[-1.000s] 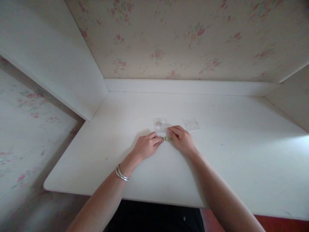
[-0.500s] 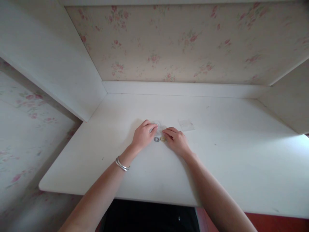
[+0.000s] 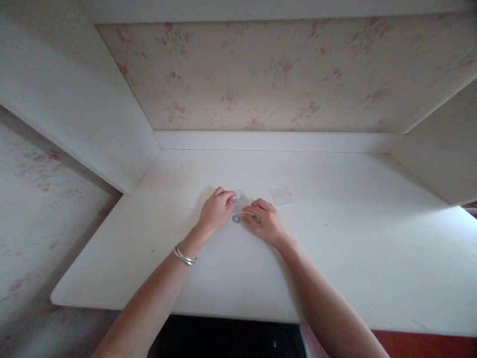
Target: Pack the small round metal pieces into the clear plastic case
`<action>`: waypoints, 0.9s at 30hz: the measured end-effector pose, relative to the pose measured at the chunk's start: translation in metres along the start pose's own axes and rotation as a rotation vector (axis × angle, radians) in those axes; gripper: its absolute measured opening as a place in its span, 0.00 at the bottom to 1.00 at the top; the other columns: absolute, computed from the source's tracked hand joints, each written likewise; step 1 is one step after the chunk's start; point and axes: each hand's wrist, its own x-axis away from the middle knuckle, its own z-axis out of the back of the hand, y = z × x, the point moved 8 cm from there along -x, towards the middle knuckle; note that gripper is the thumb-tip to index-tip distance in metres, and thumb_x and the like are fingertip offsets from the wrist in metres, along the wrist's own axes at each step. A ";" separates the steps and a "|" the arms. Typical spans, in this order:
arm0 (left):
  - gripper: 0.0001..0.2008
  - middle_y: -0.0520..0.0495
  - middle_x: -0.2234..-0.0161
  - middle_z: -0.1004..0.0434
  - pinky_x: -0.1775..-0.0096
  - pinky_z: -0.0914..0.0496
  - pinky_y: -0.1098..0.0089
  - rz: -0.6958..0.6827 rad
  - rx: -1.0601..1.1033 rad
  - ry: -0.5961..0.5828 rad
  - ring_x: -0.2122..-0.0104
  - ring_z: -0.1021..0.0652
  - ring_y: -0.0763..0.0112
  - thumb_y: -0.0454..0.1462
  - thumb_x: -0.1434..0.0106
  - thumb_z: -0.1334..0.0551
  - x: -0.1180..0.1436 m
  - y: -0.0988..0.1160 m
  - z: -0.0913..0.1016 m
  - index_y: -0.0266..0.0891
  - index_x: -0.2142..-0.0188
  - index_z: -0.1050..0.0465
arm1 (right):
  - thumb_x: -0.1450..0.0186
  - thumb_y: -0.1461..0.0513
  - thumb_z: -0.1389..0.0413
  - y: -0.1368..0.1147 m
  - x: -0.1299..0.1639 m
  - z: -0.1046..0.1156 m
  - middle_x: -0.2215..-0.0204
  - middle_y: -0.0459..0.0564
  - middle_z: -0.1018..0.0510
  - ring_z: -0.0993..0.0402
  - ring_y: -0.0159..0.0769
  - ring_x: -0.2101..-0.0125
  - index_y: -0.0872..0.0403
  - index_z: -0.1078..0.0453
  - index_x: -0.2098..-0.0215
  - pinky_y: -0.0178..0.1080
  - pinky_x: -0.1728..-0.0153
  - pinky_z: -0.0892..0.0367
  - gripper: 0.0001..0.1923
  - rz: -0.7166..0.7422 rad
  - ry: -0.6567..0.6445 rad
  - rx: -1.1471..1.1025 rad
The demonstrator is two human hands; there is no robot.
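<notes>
Fingers pinched, my left hand (image 3: 216, 208) grips the left edge of a small clear plastic sleeve (image 3: 239, 203), which lies on the white desk with a round outline showing near its top. My right hand (image 3: 265, 219) is just right of the sleeve, its thumb and forefinger curled together low over the desk. Whatever is between those fingertips is too small to make out. A grey ring-shaped disc (image 3: 236, 219) lies flat between the hands. Another small round disc (image 3: 257, 218) shows partly between my right thumb and forefinger, and something yellowish is by the thumb tip.
A flat, clear square of plastic (image 3: 282, 196) lies beyond my right hand. The white desk (image 3: 357, 258) has side panels and a low back ledge (image 3: 276, 140) against flowered wallpaper. A small dark mark (image 3: 152, 251) is on the desk at left.
My right hand has shifted slightly down over the discs, and its thumb now reaches the yellowish one. My left hand still grips the sleeve. The whole view has tilted a little.
</notes>
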 end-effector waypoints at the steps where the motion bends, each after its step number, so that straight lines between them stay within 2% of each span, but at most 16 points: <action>1: 0.12 0.49 0.63 0.29 0.59 0.32 0.71 0.005 0.029 0.016 0.64 0.26 0.71 0.38 0.34 0.48 0.006 -0.003 0.002 0.44 0.58 0.27 | 0.38 0.59 0.44 -0.004 0.000 -0.001 0.66 0.48 0.28 0.33 0.33 0.67 0.49 0.25 0.63 0.36 0.64 0.41 0.08 0.034 -0.016 0.015; 5: 0.11 0.48 0.62 0.29 0.62 0.32 0.72 0.046 0.079 0.060 0.65 0.26 0.72 0.38 0.34 0.47 0.027 -0.015 0.009 0.42 0.58 0.27 | 0.39 0.59 0.43 -0.020 0.002 -0.005 0.66 0.48 0.30 0.35 0.34 0.66 0.47 0.24 0.64 0.39 0.63 0.47 0.07 0.133 -0.118 0.102; 9: 0.11 0.48 0.61 0.30 0.62 0.32 0.72 0.079 0.060 0.111 0.67 0.27 0.73 0.39 0.34 0.46 0.035 -0.023 0.012 0.42 0.55 0.29 | 0.38 0.61 0.45 -0.029 0.003 -0.008 0.66 0.47 0.31 0.38 0.34 0.65 0.46 0.24 0.65 0.40 0.61 0.49 0.07 0.165 -0.185 0.171; 13: 0.14 0.48 0.58 0.31 0.63 0.31 0.73 0.030 0.015 0.091 0.65 0.27 0.74 0.39 0.34 0.47 0.034 -0.014 0.009 0.46 0.50 0.31 | 0.36 0.64 0.47 -0.034 0.002 -0.011 0.66 0.48 0.31 0.38 0.34 0.64 0.48 0.25 0.66 0.39 0.61 0.50 0.08 0.178 -0.212 0.215; 16: 0.15 0.47 0.54 0.32 0.58 0.31 0.70 -0.041 -0.013 0.063 0.62 0.27 0.72 0.39 0.34 0.46 0.034 -0.006 0.006 0.47 0.49 0.32 | 0.36 0.66 0.48 -0.037 0.001 -0.013 0.66 0.48 0.30 0.37 0.34 0.64 0.50 0.26 0.65 0.38 0.61 0.49 0.08 0.185 -0.214 0.233; 22: 0.13 0.46 0.50 0.30 0.49 0.33 0.64 -0.106 -0.029 0.047 0.53 0.29 0.66 0.37 0.34 0.47 0.035 -0.005 0.000 0.43 0.54 0.27 | 0.35 0.66 0.49 -0.034 0.001 -0.014 0.65 0.49 0.30 0.35 0.34 0.63 0.52 0.28 0.62 0.38 0.61 0.46 0.08 0.169 -0.171 0.180; 27: 0.13 0.48 0.49 0.29 0.48 0.34 0.64 -0.100 0.032 0.035 0.52 0.28 0.68 0.36 0.33 0.48 0.034 -0.007 -0.004 0.43 0.53 0.28 | 0.33 0.62 0.51 -0.017 -0.003 -0.006 0.66 0.50 0.30 0.33 0.34 0.64 0.52 0.28 0.62 0.38 0.62 0.43 0.10 0.061 0.017 0.092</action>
